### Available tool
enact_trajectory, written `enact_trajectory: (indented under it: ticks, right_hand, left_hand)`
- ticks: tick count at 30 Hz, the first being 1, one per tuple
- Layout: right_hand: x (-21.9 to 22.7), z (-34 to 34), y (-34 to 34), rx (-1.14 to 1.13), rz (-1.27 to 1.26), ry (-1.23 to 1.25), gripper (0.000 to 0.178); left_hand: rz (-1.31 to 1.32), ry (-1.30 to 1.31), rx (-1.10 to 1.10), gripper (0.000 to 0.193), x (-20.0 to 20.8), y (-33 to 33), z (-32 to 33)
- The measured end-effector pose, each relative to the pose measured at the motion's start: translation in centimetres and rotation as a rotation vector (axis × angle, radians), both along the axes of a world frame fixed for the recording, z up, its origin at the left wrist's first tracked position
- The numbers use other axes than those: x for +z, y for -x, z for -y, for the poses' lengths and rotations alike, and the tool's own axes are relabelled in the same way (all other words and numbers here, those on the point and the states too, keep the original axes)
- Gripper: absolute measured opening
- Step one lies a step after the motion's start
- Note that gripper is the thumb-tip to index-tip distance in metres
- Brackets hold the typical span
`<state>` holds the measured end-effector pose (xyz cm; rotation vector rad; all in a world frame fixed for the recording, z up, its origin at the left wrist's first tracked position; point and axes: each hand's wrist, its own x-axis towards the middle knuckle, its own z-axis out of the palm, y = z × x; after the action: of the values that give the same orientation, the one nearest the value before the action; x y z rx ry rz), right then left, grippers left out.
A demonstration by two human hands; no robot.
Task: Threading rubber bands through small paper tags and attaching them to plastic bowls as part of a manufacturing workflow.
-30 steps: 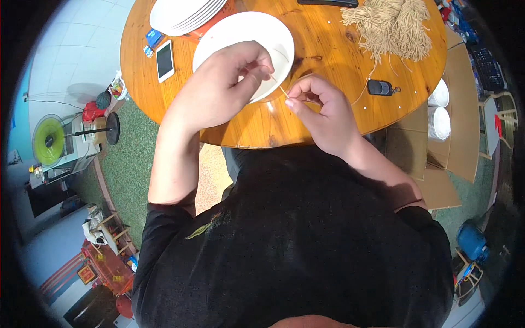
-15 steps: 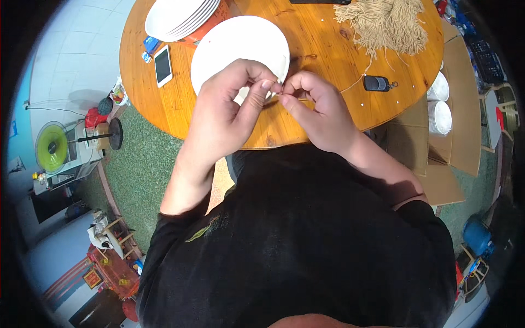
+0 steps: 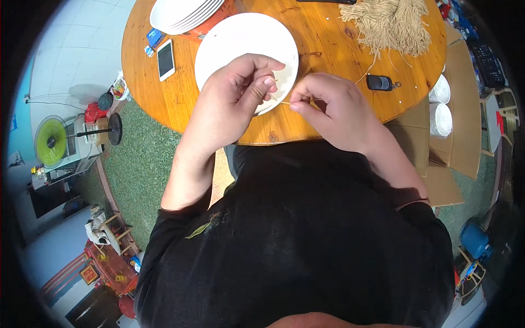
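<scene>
Two small blue packets (image 3: 155, 37) far left on the round wooden surface (image 3: 169, 101), then one white phone (image 3: 165, 60) just beside. Next, one stack of white plates (image 3: 186, 15), several deep, can't get an exact count, plus one big white dish (image 3: 240, 38) on its own. Over right, one heap of tan yarn (image 3: 391, 30), one black key fob (image 3: 379, 82), and past the rim, two round white containers (image 3: 441, 119) in one open cardboard box (image 3: 465, 115).

Left hand (image 3: 227, 98) over the dish's near part, angled inward, index finger lifted, grip pinching one thin tan strand (image 3: 285, 102) between thumb and bent fingers. Right hand (image 3: 342, 112) lower, knuckles up, grip pinching the same strand with thumb and index, so basically stretched across the short gap.

Plenty of bare wood left of the left wrist, more between dish and yarn. Pretty tight at the near edge, right under both wrists.
</scene>
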<state>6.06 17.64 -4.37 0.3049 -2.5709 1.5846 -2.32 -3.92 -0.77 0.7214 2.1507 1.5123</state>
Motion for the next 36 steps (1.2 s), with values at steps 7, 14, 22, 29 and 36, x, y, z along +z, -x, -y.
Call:
enact_trajectory:
  ticks: [7,14,22,29,36]
  right_hand:
    - [0.6,-0.9,-0.4,0.028,-0.214,-0.286,0.008]
    - [1.7,-1.1,0.3,-0.018,-0.490,-0.343,0.015]
    - [0.9,-0.8,1.7,-0.065,-0.678,-0.303,0.016]
    - [-0.2,-0.6,2.1,-0.064,-0.791,-0.274,0.013]
    - [0.1,-0.3,1.0,-0.095,-0.524,-0.074,0.015]
  left_hand:
    - [-0.034,-0.106,-0.080,0.024,-0.3,0.1,0.3]
    - [0.038,-0.244,-0.119,0.024,-0.6,0.4,0.1]
    - [-0.050,-0.219,-0.098,0.019,-0.7,0.0,-0.2]
    - [-0.060,-0.399,-0.052,0.017,-1.3,-0.3,-0.4]
    - [-0.049,-0.396,-0.088,0.017,-1.3,-0.4,-0.5]
